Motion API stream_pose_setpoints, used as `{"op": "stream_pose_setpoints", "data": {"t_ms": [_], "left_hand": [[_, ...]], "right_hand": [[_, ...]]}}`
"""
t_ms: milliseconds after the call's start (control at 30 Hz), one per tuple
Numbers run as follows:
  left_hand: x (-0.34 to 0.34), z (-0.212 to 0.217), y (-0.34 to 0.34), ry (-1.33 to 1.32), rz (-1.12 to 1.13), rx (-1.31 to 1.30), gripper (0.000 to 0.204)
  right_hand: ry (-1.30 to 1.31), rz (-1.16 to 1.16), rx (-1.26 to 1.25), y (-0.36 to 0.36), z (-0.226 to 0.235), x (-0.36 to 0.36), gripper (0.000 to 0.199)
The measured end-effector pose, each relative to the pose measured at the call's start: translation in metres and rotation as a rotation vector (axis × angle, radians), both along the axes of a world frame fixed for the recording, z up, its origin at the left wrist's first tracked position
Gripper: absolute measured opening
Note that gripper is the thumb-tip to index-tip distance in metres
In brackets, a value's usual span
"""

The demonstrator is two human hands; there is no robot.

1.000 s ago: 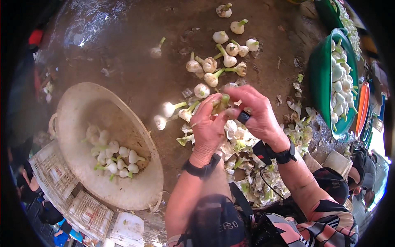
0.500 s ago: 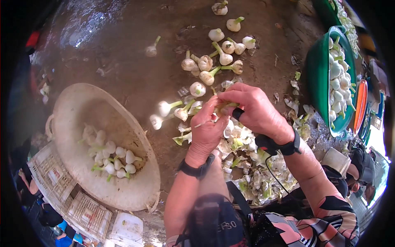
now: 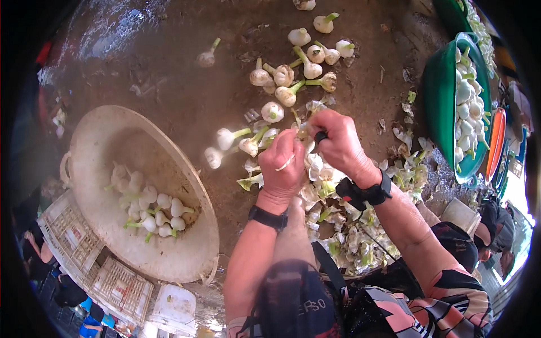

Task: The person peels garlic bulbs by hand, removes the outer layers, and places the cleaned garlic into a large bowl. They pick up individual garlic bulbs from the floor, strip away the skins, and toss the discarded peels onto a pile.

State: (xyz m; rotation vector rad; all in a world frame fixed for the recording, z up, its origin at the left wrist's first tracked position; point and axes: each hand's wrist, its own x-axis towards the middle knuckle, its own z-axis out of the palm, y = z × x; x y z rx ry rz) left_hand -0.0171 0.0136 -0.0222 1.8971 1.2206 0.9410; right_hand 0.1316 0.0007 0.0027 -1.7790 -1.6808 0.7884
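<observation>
My left hand [image 3: 282, 167] is a closed fist, knuckles up, with a thin pale strip of skin lying across its back. Just right of it, my right hand [image 3: 341, 142] is closed too, a black band around its thumb. Between them shows a pale bit of the garlic they grip; most of it is hidden by the fingers. Whole garlic bulbs with green stems [image 3: 286, 94] lie on the floor beyond. Near my left hand are more bulbs [image 3: 249, 145]. Peeled garlic skins [image 3: 360, 239] pile up under my forearms.
At left, a big pale basin [image 3: 93, 132] leans tilted with cleaned white bulbs [image 3: 163, 217] inside. Plastic crates [image 3: 121, 290] and a white container [image 3: 173, 307] stand below it. A green tub [image 3: 437, 112] full of bulbs is at right, beside an orange tub [image 3: 496, 141]. Other people sit around the edges.
My hands have turned into tighter fists, the right one drawing slightly away. The greenish stem that showed between them is now covered. The whole view has shifted a little.
</observation>
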Motion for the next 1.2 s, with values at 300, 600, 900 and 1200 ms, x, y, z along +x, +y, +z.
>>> {"op": "stream_pose_setpoints", "data": {"t_ms": [300, 600, 900, 1200], "left_hand": [[-0.015, -0.014, -0.004, 0.033, 0.045, -0.058, 0.012], [-0.027, -0.016, -0.008, -0.232, 0.131, -0.411, 0.016], [-0.005, 0.015, -0.002, -0.307, -0.051, -0.562, 0.061], [-0.022, 0.005, 0.003, -0.705, -0.06, -1.033, 0.041]], "right_hand": [[0.937, -0.678, -0.356, -0.003, -0.004, 0.001, 0.016], [1.015, -0.625, -0.388, -0.009, -0.009, 0.019, 0.012], [1.242, -0.742, -0.41, -0.015, 0.01, 0.007, 0.012], [0.588, -0.3, -0.59, -0.013, 0.039, 0.018, 0.019]]}}
